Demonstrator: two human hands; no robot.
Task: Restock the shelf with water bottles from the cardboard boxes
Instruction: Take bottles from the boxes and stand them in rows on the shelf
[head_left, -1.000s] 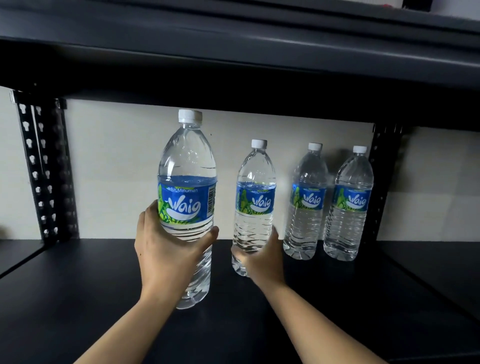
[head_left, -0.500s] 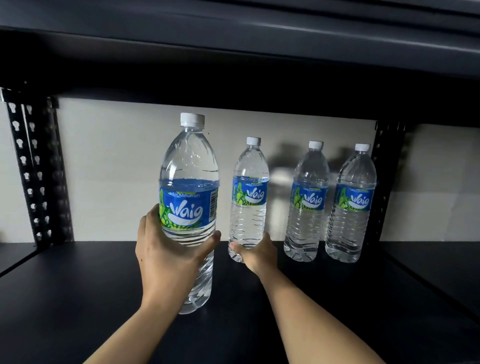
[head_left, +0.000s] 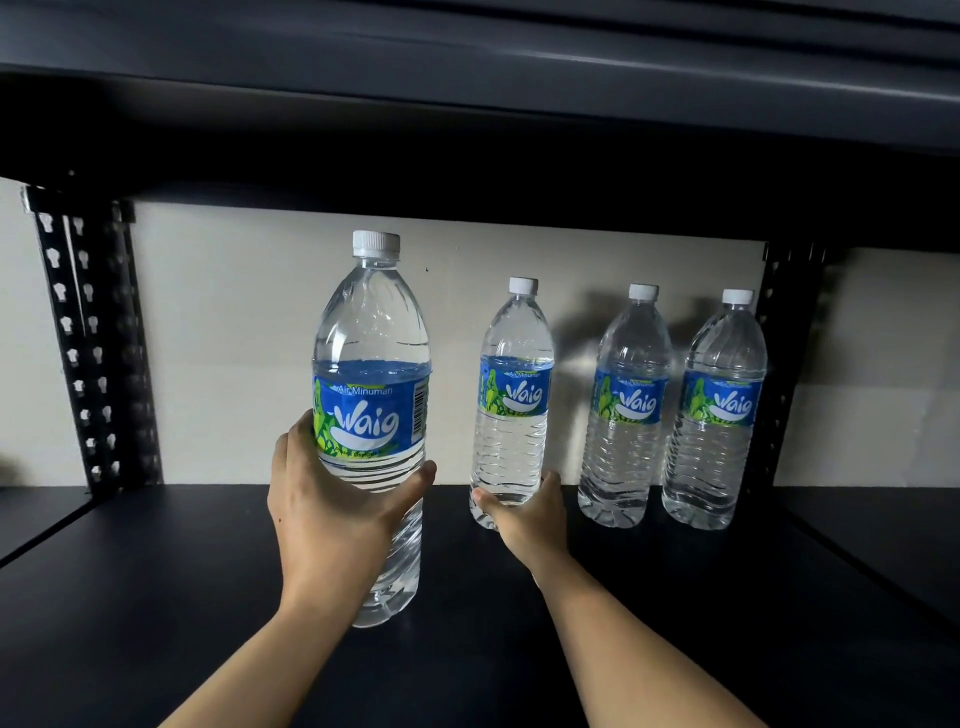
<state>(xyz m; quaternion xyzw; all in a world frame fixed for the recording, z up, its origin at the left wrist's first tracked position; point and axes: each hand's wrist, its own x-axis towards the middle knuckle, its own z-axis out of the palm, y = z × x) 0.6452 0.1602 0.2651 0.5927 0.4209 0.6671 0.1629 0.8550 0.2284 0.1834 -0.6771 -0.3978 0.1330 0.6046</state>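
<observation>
My left hand grips a clear water bottle with a blue label and white cap, upright near the front of the black shelf. My right hand holds the base of a second bottle, upright far back near the wall. Two more bottles stand in a row to its right at the back. No cardboard box is in view.
A black shelf board hangs low overhead. Perforated black uprights stand at the back left and back right. A pale wall closes the back. Bare shelf surface lies to the left of my left hand.
My right hand has pushed its bottle back toward the wall, into line with the two standing bottles. The left hand's bottle has barely moved.
</observation>
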